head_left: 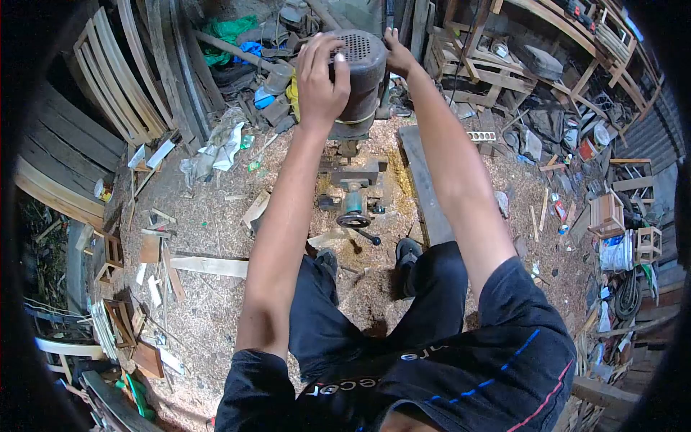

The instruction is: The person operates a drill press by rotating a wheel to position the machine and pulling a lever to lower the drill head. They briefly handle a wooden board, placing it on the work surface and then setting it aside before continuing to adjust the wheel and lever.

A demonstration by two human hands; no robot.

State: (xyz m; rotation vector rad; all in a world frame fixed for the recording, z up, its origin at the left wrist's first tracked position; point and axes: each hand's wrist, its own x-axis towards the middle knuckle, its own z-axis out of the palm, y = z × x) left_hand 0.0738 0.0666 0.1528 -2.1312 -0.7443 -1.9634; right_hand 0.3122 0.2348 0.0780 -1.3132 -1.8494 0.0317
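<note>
My left hand (321,75) lies over the side and top rim of a dark motor housing (358,54) with a perforated round cap, its fingers stretched out. At the other side of the housing, my right hand (397,54) is closed around a dark upright lever (389,13); part of the lever shows above the fist. Under the motor stands the machine's metal vise (353,175), with a green screw body and a round handwheel (355,219). A crank handle with a black knob (375,240) sticks out from the wheel. My arms partly hide the machine's sides.
Wood shavings cover the floor (209,309). A long grey plank (426,187) lies right of the machine, and a pale board (209,266) lies at left. Curved wooden slats (119,79) lean on the left wall. Small wooden frames (607,214) and scrap line the right side.
</note>
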